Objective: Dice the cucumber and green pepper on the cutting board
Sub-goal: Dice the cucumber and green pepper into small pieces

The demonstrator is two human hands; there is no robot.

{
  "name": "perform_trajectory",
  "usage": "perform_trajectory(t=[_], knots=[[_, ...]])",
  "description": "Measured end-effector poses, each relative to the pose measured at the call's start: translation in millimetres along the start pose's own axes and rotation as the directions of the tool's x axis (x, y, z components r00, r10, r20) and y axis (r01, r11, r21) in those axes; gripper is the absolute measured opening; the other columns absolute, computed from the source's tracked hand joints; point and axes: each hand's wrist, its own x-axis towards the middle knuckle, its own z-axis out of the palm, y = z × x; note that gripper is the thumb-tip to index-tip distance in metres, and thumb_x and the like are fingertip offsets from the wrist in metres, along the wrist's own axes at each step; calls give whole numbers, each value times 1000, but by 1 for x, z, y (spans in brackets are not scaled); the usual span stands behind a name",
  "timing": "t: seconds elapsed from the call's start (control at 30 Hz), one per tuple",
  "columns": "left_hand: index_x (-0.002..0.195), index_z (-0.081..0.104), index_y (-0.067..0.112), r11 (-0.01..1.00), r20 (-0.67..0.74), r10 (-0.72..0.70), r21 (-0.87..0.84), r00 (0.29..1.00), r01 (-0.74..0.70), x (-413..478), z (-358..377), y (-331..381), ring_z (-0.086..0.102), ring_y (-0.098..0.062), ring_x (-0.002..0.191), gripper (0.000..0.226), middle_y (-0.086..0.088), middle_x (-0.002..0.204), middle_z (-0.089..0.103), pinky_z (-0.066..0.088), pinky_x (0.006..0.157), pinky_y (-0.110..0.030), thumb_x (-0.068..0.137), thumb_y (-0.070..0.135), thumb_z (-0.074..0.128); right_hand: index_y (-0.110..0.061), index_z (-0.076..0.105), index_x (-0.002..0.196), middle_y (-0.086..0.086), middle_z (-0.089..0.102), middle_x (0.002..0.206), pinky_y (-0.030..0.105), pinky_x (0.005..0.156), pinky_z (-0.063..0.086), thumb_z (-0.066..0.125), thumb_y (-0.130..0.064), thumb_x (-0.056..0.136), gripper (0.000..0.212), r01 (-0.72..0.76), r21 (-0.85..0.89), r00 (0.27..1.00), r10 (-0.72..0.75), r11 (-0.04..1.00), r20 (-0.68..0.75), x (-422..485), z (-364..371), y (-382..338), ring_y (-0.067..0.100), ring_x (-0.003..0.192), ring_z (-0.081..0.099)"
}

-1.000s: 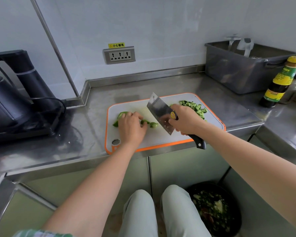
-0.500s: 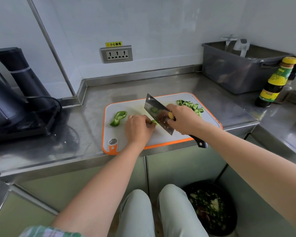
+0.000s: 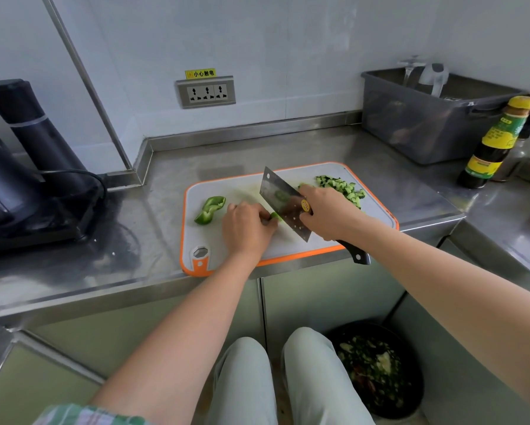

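Head view shows the left hand [image 3: 247,230] pinning a pepper strip [image 3: 274,215] mid-board [image 3: 377,214] while the right hand [image 3: 326,211] grips the cleaver [image 3: 283,202], so fingertips should stay tucked, cuts short and even.

Bare counter [image 3: 227,148] is noted behind the cutting board [image 3: 242,191]; left of it stands a black appliance [image 3: 18,167], right of it a grey bin [image 3: 426,127].
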Motion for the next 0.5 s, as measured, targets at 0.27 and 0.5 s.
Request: perform_trajectory(t=[0.27, 0.5], knots=[[77, 73, 26, 1000, -19, 6, 5, 1000, -6, 0, -1, -1, 52, -26, 86, 16, 4, 82, 69, 39, 64, -30, 75, 41, 69, -6, 41, 102, 10, 49, 78, 27, 41, 39, 42, -5, 89, 13, -36, 20, 996, 34, 999, 79, 4, 2, -5, 25, 46, 56], [76, 72, 26, 1000, -5, -8, -11, 1000, 8, -2, -3, 0, 52, -25, 88, 16, 3, 82, 68, 39, 64, -30, 73, 42, 70, -5, 40, 109, 9, 48, 81, 28, 52, 32, 47, -5, 88, 23, -77, -28, 997, 78, 997, 23, 13, 18, -17, 28, 65, 48]])
